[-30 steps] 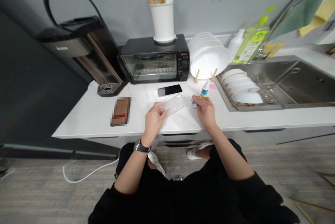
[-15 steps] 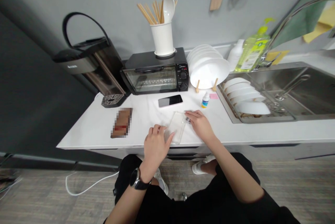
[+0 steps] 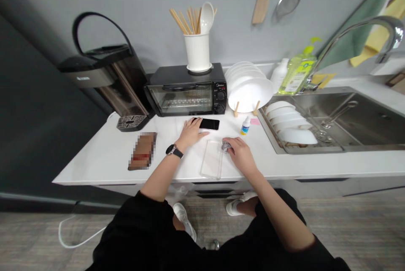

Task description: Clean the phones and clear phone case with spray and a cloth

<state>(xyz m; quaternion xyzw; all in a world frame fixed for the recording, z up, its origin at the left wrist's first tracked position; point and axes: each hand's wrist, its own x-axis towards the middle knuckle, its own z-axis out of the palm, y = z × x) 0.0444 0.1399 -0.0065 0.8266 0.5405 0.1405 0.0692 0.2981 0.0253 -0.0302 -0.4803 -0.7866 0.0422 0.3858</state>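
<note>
A black-screened phone (image 3: 210, 124) lies on the white counter in front of the toaster oven. My left hand (image 3: 191, 132), with a watch on its wrist, is spread with its fingertips over the phone's left end. A clear phone case (image 3: 211, 162) lies flat nearer the counter's front edge. At the case's upper right corner, my right hand (image 3: 238, 149) has its fingers closed around a small greyish round thing (image 3: 225, 146), partly hidden by the fingers. Behind that hand stands a small white bottle (image 3: 245, 126) with a blue and yellow label.
A black toaster oven (image 3: 186, 93) carries a white utensil holder (image 3: 198, 51). To its left are a dark water dispenser (image 3: 122, 89) and a blurred brown item (image 3: 143, 151). Plates (image 3: 251, 93), a pink note (image 3: 255, 122) and a sink (image 3: 373, 115) are to the right.
My left hand has left the clear case and moved up to the phone's left end. My right hand stays by the case's upper right corner. The view has shifted slightly.
</note>
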